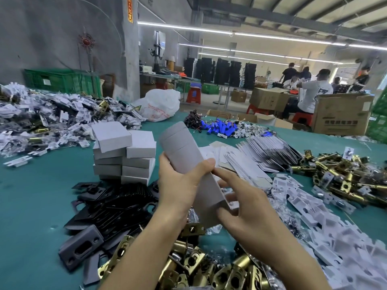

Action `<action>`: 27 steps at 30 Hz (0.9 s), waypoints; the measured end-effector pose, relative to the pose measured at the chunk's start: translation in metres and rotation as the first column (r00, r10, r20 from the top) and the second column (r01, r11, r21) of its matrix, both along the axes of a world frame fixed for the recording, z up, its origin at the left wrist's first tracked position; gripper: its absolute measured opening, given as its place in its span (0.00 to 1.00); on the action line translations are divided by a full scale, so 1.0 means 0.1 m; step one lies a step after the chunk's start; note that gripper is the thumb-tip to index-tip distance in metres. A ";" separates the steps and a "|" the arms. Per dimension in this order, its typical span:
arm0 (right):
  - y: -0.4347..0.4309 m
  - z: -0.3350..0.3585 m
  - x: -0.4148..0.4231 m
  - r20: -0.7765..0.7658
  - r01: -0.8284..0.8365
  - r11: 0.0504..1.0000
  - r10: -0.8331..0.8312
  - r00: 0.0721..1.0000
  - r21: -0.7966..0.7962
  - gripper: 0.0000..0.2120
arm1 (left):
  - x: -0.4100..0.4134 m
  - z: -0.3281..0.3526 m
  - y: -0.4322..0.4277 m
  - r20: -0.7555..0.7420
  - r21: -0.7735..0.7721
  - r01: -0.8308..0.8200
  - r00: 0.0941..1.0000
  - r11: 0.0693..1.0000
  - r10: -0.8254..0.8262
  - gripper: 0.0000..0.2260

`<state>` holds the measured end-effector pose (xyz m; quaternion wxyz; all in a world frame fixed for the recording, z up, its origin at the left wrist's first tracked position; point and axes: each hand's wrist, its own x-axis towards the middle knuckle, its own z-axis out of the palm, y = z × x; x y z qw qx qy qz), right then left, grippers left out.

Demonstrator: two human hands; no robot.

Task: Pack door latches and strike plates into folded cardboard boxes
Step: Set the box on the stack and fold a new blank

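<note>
I hold a grey cardboard box (184,151) upright above the table, its flap end pointing away from me. My left hand (180,185) grips its left side, thumb across the front. My right hand (247,208) holds the lower right end, fingers curled under it and forefinger along the edge. Below my arms lies a heap of brass door latches (211,266). Black strike plates (117,208) are piled to the left of my left hand. A stack of closed grey boxes (125,155) stands behind them.
Flat unfolded box blanks (257,155) fan out behind my right hand. More brass latches (343,176) lie at the right, white bagged parts (335,237) at the near right and far left. Blue cylinders (222,127) and a white plastic bag (161,105) sit further back. People work at distant tables.
</note>
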<state>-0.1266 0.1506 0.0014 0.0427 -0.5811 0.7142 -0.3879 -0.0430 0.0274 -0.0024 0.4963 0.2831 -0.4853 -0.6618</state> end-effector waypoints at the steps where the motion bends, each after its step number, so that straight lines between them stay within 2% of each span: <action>1: 0.01 0.00 -0.01 0.015 0.009 1.000 -0.009 1.000 0.007 0.33 | 0.00 -0.01 0.01 0.026 -0.071 -0.031 0.999 0.997 0.033 0.33; 3: 0.02 0.05 -0.02 0.027 0.043 0.997 -0.042 0.999 -0.064 0.28 | 0.01 -0.01 0.05 0.076 -0.220 -0.065 0.994 0.973 0.083 0.33; 5: 0.03 0.13 0.00 0.123 0.055 0.973 -0.028 0.992 -0.223 0.20 | 0.03 0.01 0.11 0.085 -0.342 -0.050 0.993 0.938 0.084 0.33; 8: 0.06 0.23 0.02 0.303 0.030 0.924 0.094 0.948 -0.382 0.17 | 0.04 0.03 0.17 -0.001 -0.403 0.115 0.992 0.908 -0.126 0.33; 12: 0.06 0.25 0.04 0.333 -0.019 0.924 0.157 0.930 -0.383 0.15 | 0.05 0.06 0.17 -0.076 -0.322 0.387 0.899 0.864 -0.431 0.28; 15: 0.04 0.24 0.06 0.324 -0.066 0.937 0.184 0.928 -0.342 0.19 | 0.09 0.05 0.12 -0.152 -0.230 0.518 0.817 0.824 -0.556 0.25; 18: 0.03 0.23 0.06 0.352 -0.066 0.950 0.178 0.919 -0.306 0.20 | 0.12 0.06 0.11 -0.149 -0.143 0.571 0.795 0.808 -0.588 0.32; 21: 0.02 0.17 0.03 0.444 -0.050 0.961 0.171 0.879 -0.270 0.27 | 0.15 0.06 0.11 -0.131 -0.068 0.580 0.801 0.812 -0.584 0.39; 23: 0.01 0.16 0.03 0.474 -0.046 0.964 0.170 0.864 -0.263 0.28 | 0.15 0.06 0.13 -0.141 -0.008 0.587 0.801 0.810 -0.582 0.41; 27: 0.00 0.17 0.03 0.528 -0.064 0.963 0.200 0.825 -0.263 0.29 | 0.15 0.07 0.16 -0.261 0.081 0.669 0.729 0.739 -0.632 0.38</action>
